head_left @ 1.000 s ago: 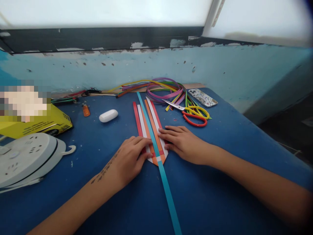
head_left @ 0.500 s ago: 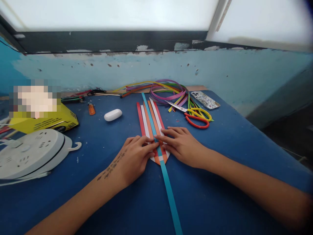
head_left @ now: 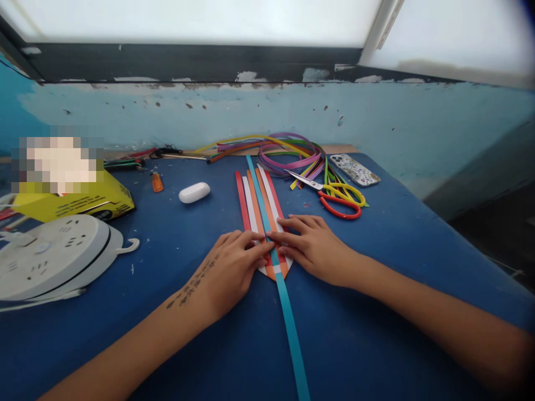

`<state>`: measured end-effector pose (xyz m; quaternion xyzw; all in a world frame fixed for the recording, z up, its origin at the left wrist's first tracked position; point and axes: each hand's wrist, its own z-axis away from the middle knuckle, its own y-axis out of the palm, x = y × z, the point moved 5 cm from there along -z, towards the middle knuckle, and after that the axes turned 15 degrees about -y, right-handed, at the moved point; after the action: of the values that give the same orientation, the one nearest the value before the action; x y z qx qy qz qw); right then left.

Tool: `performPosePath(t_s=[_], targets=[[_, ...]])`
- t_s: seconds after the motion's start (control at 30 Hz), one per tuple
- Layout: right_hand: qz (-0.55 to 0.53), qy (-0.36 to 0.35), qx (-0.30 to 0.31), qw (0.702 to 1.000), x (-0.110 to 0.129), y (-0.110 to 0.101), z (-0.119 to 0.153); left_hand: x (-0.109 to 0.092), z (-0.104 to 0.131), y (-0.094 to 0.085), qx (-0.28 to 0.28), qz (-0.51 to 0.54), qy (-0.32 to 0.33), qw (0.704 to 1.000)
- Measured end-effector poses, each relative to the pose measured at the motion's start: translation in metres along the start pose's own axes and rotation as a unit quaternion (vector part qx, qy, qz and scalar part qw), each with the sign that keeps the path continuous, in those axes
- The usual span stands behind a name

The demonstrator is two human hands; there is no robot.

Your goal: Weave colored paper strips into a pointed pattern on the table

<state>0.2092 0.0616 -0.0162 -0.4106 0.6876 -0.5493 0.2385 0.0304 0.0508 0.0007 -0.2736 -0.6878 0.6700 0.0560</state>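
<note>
Red, white and orange strips lie side by side on the blue table, woven together at a pointed near end. A long blue strip runs down their middle and on towards the table's near side. My left hand rests on the left of the woven part, thumb and forefinger close together on the blue strip. From the right, my right hand lies over the strips with its fingers spread, fingertips touching the weave. The undersides of my left fingertips are hidden.
Scissors with red and yellow handles lie right of the strips, by coiled coloured strips and a phone. Further left are a white case, an orange lighter, a yellow box and a white cable reel.
The view has shifted slightly. Both hands stay on the woven part, and the fingertips of my right hand have moved very little on the strips.
</note>
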Motion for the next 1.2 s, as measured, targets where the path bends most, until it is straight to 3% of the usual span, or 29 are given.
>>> performPosePath(t_s=[0.3, 0.5, 0.7, 1.2], targets=[[0.008, -0.001, 0.000, 1.000, 0.001, -0.001, 0.001, 0.004, 0.000, 0.003, -0.005, 0.055, -0.012, 0.998], [0.010, -0.003, -0.002, 1.000, 0.000, 0.000, 0.001, 0.011, -0.001, 0.005, -0.022, 0.034, -0.053, 0.998], [-0.006, 0.024, -0.007, 1.000, -0.004, 0.001, 0.001, 0.015, -0.002, 0.015, 0.033, -0.029, -0.065, 0.997], [-0.011, 0.022, -0.009, 1.000, -0.004, 0.001, 0.002, 0.013, -0.003, 0.011, 0.040, -0.032, -0.046, 0.998]])
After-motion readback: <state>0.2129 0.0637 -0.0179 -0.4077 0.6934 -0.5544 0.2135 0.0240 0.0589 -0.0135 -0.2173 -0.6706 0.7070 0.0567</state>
